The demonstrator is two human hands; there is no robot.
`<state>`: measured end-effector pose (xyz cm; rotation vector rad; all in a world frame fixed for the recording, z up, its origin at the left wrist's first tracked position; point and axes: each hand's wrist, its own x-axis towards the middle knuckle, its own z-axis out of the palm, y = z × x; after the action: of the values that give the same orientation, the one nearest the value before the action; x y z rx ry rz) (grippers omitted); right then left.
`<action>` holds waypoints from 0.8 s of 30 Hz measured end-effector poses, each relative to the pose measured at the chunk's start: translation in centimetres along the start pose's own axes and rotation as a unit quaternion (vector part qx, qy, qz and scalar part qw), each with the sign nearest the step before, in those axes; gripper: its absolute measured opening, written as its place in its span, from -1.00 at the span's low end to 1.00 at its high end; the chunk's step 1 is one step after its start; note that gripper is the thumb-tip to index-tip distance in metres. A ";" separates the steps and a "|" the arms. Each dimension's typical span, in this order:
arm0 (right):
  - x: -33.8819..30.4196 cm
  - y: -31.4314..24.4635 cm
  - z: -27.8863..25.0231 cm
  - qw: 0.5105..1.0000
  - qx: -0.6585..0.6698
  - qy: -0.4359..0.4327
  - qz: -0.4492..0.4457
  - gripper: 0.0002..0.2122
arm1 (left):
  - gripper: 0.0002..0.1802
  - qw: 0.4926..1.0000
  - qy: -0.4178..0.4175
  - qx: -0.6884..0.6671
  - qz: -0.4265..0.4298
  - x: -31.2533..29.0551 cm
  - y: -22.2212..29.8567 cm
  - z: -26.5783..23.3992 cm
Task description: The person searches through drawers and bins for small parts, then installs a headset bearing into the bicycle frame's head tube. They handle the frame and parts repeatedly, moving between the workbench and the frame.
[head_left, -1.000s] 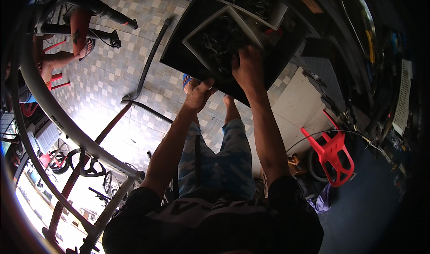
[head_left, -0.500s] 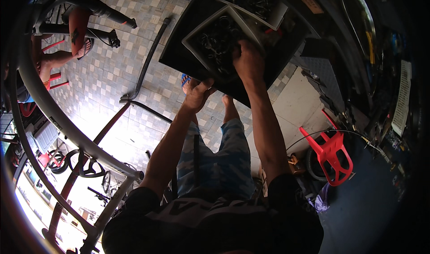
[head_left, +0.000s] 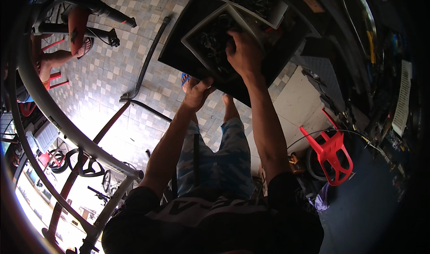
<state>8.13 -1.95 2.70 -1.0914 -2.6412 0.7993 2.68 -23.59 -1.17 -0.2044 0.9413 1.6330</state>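
While the person's right grip (head_left: 245,57) is reaching into a grey bin (head_left: 203,24), its thumb and forefinger are standing apart above the small dark parts (head_left: 210,43) heaped there. Its other fingers are staying out of sight, so I cannot tell whether they are closing on anything. The left grip (head_left: 197,95) is touching the near edge of a black drawer (head_left: 174,52), thumb uppermost; its fingers are partly hiding, so how firmly it is holding cannot be told.

The parts are lying inside the grey bin, which is sitting at a slant in the drawer. Just beyond it, a second bin (head_left: 282,15) is holding more small pieces.

Below the hands, the person is wearing patterned blue shorts (head_left: 215,164) and a dark shirt (head_left: 201,227), and a blue sandal (head_left: 185,79) is showing near the left grip. Checkered tiles (head_left: 107,66) are covering the floor, where a long black tube (head_left: 150,59) is stretching left of the drawer. A grey bike frame (head_left: 58,113) is curving through the left side, and another person's leg (head_left: 58,60) is showing behind it. To the right, a red plastic stool (head_left: 336,153) is tilting beside a black tyre (head_left: 313,164), with a purple cloth (head_left: 321,199) lying nearby.
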 end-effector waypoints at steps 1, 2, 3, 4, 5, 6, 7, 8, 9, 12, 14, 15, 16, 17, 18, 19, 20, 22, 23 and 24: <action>-0.1 0.2 -0.1 0.997 -0.050 -0.053 0.014 -0.72 | -0.30 1.000 -0.002 0.001 0.002 0.0 0.1 0.1; -0.3 0.4 -0.3 0.989 -0.100 -0.105 0.028 -0.71 | -0.28 1.000 0.004 -0.001 0.006 0.0 0.0 0.2; -0.6 0.7 -0.4 0.976 -0.149 -0.156 0.041 -0.70 | -0.25 1.000 0.009 -0.002 0.010 -0.2 0.1 0.4; -0.9 0.9 -0.4 0.982 -0.124 -0.138 0.041 -0.71 | -0.22 1.000 0.015 -0.003 0.014 -0.2 0.1 0.6; -1.4 1.2 -0.5 0.987 -0.100 -0.120 0.041 -0.70 | -0.23 1.000 0.012 0.000 0.012 -0.2 0.3 0.7; -1.7 1.4 -0.6 0.991 -0.076 -0.103 0.039 -0.70 | -0.23 1.000 0.009 0.002 0.010 -0.1 0.3 0.7; -2.0 1.8 -0.8 0.997 -0.034 -0.066 0.019 -0.69 | -0.24 1.000 0.006 0.003 0.007 0.0 0.3 0.7; -2.3 2.1 -1.1 1.000 0.009 -0.030 -0.002 -0.69 | -0.24 1.000 0.008 0.004 0.006 -0.1 0.3 0.6; -2.4 2.3 -1.4 0.998 0.051 0.008 -0.023 -0.68 | -0.24 1.000 0.009 0.006 0.004 -0.1 0.3 0.6; -3.0 2.2 -2.3 0.997 0.070 -0.007 0.017 -0.64 | -0.24 1.000 0.009 0.009 0.002 -0.1 0.2 0.5; -2.6 1.8 -2.7 0.998 0.065 0.007 -0.002 -0.62 | -0.24 1.000 0.012 0.011 0.001 -0.1 0.2 0.6; -2.3 1.4 -3.0 0.998 0.063 0.014 -0.012 -0.61 | -0.24 1.000 0.014 0.012 0.000 -0.1 0.2 0.5; -1.9 0.9 -3.1 0.998 0.055 0.019 -0.027 -0.61 | -0.24 1.000 0.017 0.014 -0.001 -0.1 0.2 0.4; -1.2 0.2 -2.9 0.998 0.048 0.024 -0.043 -0.60 | -0.25 1.000 0.015 0.010 -0.002 -0.1 0.1 0.3; -0.4 -0.6 -2.8 0.997 0.040 0.030 -0.057 -0.60 | -0.26 1.000 0.012 0.007 -0.005 -0.1 0.1 0.2; 0.5 -1.3 -2.5 0.995 0.032 0.027 -0.090 -0.60 | -0.26 1.000 0.009 0.006 -0.008 -0.1 0.2 0.2; 1.1 -1.8 -1.7 0.992 -0.006 0.021 -0.128 -0.60 | -0.27 1.000 0.011 0.010 -0.011 -0.2 0.3 0.1; 2.2 -2.1 0.3 0.976 -0.084 0.008 -0.203 -0.60 | -0.27 1.000 0.012 0.015 -0.015 0.0 0.5 0.1; 2.0 -1.8 1.2 0.971 -0.124 -0.001 -0.206 -0.55 | -0.28 1.000 0.022 0.014 -0.010 -0.1 0.4 0.4; 2.0 -1.9 1.2 0.970 -0.124 -0.009 -0.210 -0.54 | -0.30 0.999 0.037 0.011 -0.002 -0.3 0.2 0.7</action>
<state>5.11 -2.13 2.61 -0.5284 -2.8912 0.4024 2.85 -23.31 -0.45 -0.2522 1.0140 1.6205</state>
